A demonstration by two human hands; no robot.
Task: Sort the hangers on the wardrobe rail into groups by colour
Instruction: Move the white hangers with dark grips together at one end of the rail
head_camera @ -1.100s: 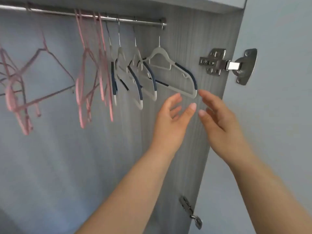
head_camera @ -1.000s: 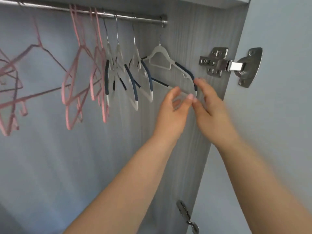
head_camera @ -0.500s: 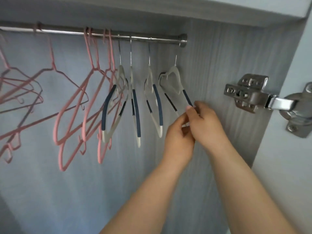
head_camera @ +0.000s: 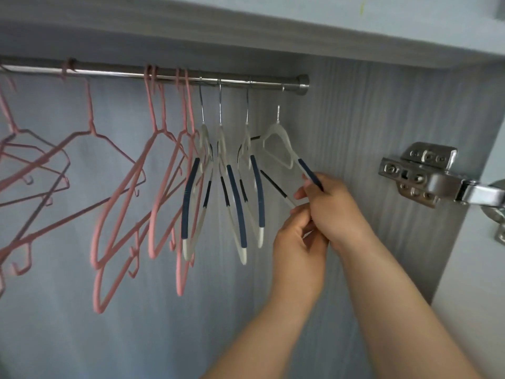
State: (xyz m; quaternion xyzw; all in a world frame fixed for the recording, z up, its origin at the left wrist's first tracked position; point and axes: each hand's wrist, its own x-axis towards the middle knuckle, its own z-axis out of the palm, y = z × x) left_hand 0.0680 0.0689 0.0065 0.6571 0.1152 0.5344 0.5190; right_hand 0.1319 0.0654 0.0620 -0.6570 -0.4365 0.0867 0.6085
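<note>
A steel wardrobe rail [head_camera: 117, 73] runs across the top. Several pink hangers [head_camera: 124, 203] hang on its left and middle stretch. To their right hang several white hangers with dark blue grips [head_camera: 237, 203]. The rightmost white-and-blue hanger [head_camera: 281, 149] hangs by the rail's end cap. My right hand [head_camera: 332, 209] pinches that hanger's right arm and lower corner. My left hand [head_camera: 299, 250] sits just below, with fingertips closed on the hanger's bottom bar.
The grey wood-grain side panel [head_camera: 363, 149] stands right behind my hands. A metal door hinge [head_camera: 426, 176] juts from it at the right, with the open door's edge beyond. The wardrobe's blue-grey back wall [head_camera: 54, 324] lies behind the hangers.
Both hands reached up from open and closed on the rightmost white-and-blue hanger, which has swung to a more edge-on angle. The view has tilted up and moved closer.
</note>
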